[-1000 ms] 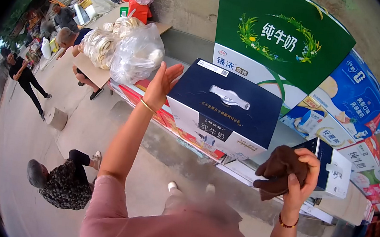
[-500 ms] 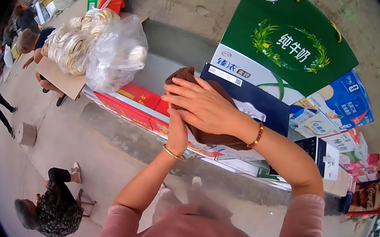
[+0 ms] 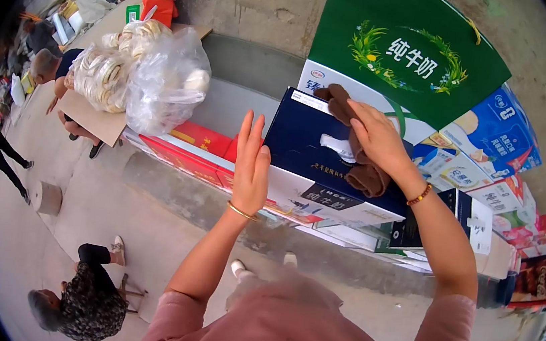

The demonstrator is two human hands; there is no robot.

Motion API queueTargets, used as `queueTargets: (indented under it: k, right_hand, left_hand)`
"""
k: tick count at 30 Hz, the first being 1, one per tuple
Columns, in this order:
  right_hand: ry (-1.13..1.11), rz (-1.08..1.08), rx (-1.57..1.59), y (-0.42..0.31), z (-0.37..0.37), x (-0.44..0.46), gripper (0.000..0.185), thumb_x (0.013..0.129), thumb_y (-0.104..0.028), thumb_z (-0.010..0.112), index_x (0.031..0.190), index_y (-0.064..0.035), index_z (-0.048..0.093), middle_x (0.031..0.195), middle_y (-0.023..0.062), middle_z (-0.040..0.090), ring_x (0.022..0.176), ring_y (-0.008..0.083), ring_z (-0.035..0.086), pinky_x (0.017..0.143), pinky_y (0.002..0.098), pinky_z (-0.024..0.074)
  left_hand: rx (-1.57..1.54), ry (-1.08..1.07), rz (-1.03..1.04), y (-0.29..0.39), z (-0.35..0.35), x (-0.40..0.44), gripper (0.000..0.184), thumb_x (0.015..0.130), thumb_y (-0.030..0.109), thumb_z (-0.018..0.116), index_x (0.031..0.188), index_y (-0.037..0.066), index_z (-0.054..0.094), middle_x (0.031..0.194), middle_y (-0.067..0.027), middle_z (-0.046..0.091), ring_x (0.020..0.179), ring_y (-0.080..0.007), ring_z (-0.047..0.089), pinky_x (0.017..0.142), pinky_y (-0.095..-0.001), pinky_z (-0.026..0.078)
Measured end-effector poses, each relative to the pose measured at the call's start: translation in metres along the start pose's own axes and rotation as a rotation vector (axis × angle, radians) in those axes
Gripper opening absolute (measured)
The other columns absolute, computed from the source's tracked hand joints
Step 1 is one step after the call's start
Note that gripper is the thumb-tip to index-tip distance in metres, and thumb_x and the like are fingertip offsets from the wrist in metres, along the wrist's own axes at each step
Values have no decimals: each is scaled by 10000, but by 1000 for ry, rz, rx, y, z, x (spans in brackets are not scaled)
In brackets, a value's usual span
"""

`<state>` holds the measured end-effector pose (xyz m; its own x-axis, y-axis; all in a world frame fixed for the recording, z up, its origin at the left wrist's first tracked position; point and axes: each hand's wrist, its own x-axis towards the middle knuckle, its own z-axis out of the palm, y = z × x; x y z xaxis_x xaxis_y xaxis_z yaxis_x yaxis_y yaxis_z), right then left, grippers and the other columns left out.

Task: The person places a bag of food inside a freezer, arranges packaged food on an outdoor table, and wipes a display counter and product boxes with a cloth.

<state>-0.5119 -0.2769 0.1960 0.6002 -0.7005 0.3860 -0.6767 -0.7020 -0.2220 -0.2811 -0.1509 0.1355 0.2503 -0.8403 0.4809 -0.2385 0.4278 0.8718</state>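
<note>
My right hand (image 3: 378,142) holds a brown cloth (image 3: 368,178) against the top of a dark blue milk carton box (image 3: 300,136), its fingers long and close together over the fabric. Part of the cloth sticks out beyond the fingertips and part hangs below the palm. Against or very near the left end of the box, my left hand (image 3: 251,173) is upright with straight fingers and holds nothing. The box has a white lower side with dark print. Behind it stands a large green milk carton (image 3: 412,45) with a yellow cord handle.
On the left end of the counter lie bagged pale coiled food (image 3: 102,77) and a clear plastic bag (image 3: 165,84). Red boxes (image 3: 202,139) sit beside my left hand. More cartons (image 3: 498,142) stack up at right. A seated person (image 3: 87,297) and others are at left, near a round stool (image 3: 48,196).
My right hand has slid the cloth rightward across the box, uncovering its dark blue top. My left hand has come away from the right one and risen, fingers now in view.
</note>
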Motion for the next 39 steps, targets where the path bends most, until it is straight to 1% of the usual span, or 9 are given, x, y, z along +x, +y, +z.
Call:
queueTargets:
  k: [7,11,14,19,21,25,33,37,39]
  right_hand:
    - [-206,265,-690,32,-90,-47,222,918,-268,499,975,-63,566,831,121,624,714,364,624,615,438,500]
    - [65,273,-114,1,-108,-33,337,903,-313,530,1098,-39,557,1030,162,631,902,365,617,769,388,498]
    - [-204,-119,-80,-20,-56,-29,551,882,-387,540,1337,-92,441,1286,250,456,1228,400,393,1039,466,278]
    - [-83,-374,63,-58,23,39,473,883,-295,514,1312,-99,482,1120,203,565,1039,369,484,946,431,342]
    - [-230,-337,94,-83,32,65,295,815,-253,549,1058,-90,594,903,124,604,951,295,509,869,393,360]
    - [-11,-279,167,-72,25,39,267,858,-215,539,1076,-66,583,1026,126,561,1005,309,496,907,403,376]
    - [-193,466,-53,25,-62,-48,364,893,-196,500,1227,-58,537,1196,178,551,1105,362,518,929,411,422]
    - [-119,442,-179,34,-86,-65,361,907,-198,495,1240,-62,519,1146,173,605,1013,358,583,884,392,459]
    - [164,406,330,4,-96,-67,339,917,-242,507,1217,-87,536,987,165,642,922,285,625,805,361,478]
  left_hand:
    - [308,73,223,32,-5,26,461,890,91,438,1325,-50,380,1437,-252,262,1318,-397,294,1063,-428,263]
    - [391,61,357,33,4,47,501,925,213,452,1340,-49,351,1422,-261,283,1317,-415,281,1073,-471,234]
    - [471,-3,345,31,13,50,579,949,331,414,1374,-45,295,1435,-258,265,1330,-421,257,1088,-488,207]
    - [480,-90,375,30,12,50,656,953,417,378,1412,-28,234,1458,-244,233,1354,-407,221,1101,-496,179]
    - [572,-9,407,29,13,48,665,947,415,390,1425,-14,216,1474,-232,211,1364,-401,206,1103,-506,166]
    - [806,30,451,46,19,48,638,911,356,490,1402,3,285,1441,-208,289,1341,-380,261,1098,-511,178]
    - [680,-662,571,50,56,81,356,763,184,698,1047,-10,607,1053,-127,566,1017,-294,487,906,-371,409]
    - [721,-968,474,53,64,102,213,754,164,696,861,0,610,911,-119,555,949,-291,484,839,-351,420]
    - [686,-981,464,49,62,105,195,738,151,695,804,14,573,886,-117,545,921,-287,485,806,-350,420]
